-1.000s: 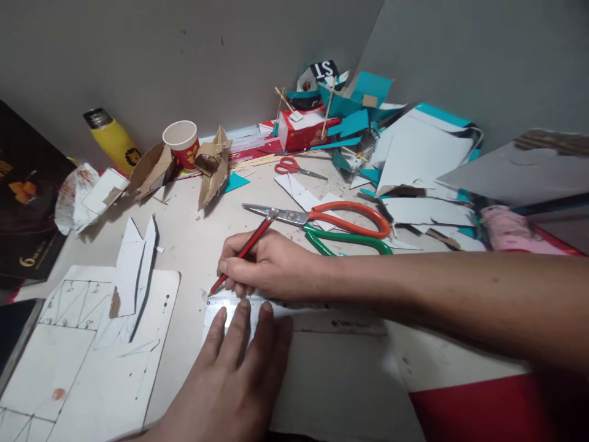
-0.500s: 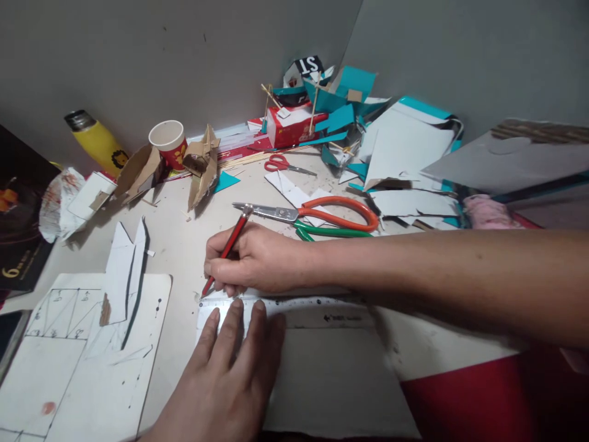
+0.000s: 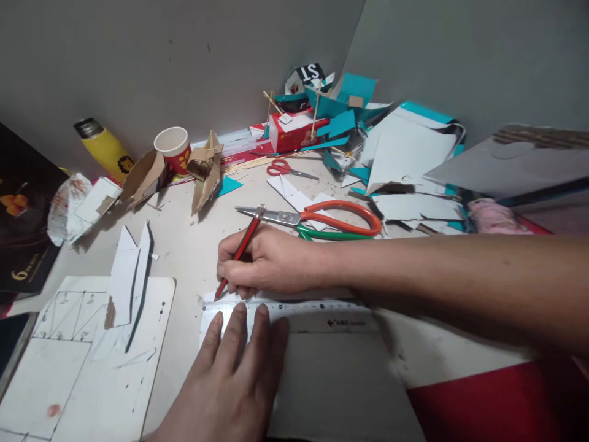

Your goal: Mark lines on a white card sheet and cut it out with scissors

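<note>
A red and black pencil [image 3: 246, 250] is pinched in my right hand [image 3: 264, 261], its tip at the upper edge of a clear ruler [image 3: 310, 314] near the ruler's left end. My left hand [image 3: 234, 374] lies with fingers spread on the ruler, pressing it against a piece of cardboard [image 3: 340, 380]. The ruler runs along the cardboard's far edge. Just beyond my right hand rest large scissors [image 3: 294, 218] with one orange and one green handle. Part of the cardboard is hidden under my left hand.
On the left lies a board with pencil drawings [image 3: 151, 362], cut white pieces [image 3: 123, 279] on it. At the back stand a yellow bottle [image 3: 108, 150], a paper cup [image 3: 172, 150] and small red scissors [image 3: 289, 168]. Cardboard scraps [image 3: 414, 147] pile up at the right.
The pencil tip has moved to the right along the ruler's edge with my right hand. My left hand stays on the ruler. The whole view has shifted slightly.
</note>
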The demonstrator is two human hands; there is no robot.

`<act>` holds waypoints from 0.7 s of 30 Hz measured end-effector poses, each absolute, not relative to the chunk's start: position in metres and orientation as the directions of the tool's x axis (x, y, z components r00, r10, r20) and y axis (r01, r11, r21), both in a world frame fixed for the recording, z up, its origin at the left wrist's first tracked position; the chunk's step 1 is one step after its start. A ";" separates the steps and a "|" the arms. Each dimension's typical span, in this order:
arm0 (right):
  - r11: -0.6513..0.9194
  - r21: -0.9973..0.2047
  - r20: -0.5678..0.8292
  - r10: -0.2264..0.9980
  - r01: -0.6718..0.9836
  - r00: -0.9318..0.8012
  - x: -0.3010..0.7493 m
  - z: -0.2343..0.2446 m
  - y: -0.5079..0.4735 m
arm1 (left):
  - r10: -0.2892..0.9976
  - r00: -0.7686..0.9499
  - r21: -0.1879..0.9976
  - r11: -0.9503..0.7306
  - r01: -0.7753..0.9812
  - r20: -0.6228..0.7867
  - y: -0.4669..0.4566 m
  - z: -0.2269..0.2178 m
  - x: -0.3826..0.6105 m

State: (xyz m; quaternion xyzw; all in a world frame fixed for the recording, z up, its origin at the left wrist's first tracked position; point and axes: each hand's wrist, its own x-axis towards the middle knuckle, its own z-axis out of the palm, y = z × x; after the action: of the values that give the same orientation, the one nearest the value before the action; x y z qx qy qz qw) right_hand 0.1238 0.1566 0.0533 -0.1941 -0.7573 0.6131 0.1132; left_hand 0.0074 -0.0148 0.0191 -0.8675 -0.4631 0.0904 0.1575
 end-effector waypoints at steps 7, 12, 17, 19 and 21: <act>0.381 -0.904 -0.014 0.424 0.193 -0.905 0.131 0.061 0.158 | 0.816 0.578 -0.386 -0.537 0.750 -0.012 -0.013 0.019 0.006; 0.493 -0.852 0.032 0.387 0.177 -0.921 0.134 0.065 0.160 | 0.807 0.590 -0.401 -0.538 0.742 0.009 -0.012 0.019 0.005; 0.508 -0.845 0.041 0.368 0.164 -0.929 0.137 0.067 0.160 | 0.797 0.604 -0.389 -0.548 0.740 0.027 -0.014 0.018 0.004; 0.509 -0.844 0.036 0.369 0.170 -0.929 0.138 0.067 0.160 | 0.806 0.592 -0.379 -0.543 0.750 0.018 -0.015 0.016 0.004; 0.517 -0.838 0.035 0.369 0.173 -0.929 0.139 0.069 0.160 | 0.816 0.578 -0.370 -0.534 0.760 0.009 -0.015 0.015 0.003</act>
State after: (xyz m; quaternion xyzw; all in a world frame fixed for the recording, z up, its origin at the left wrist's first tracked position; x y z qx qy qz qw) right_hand 0.1392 0.1596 0.0685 -0.1567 -0.8646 0.4657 0.1047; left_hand 0.0028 -0.0149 0.0147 -0.8719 -0.4519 0.0826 0.1693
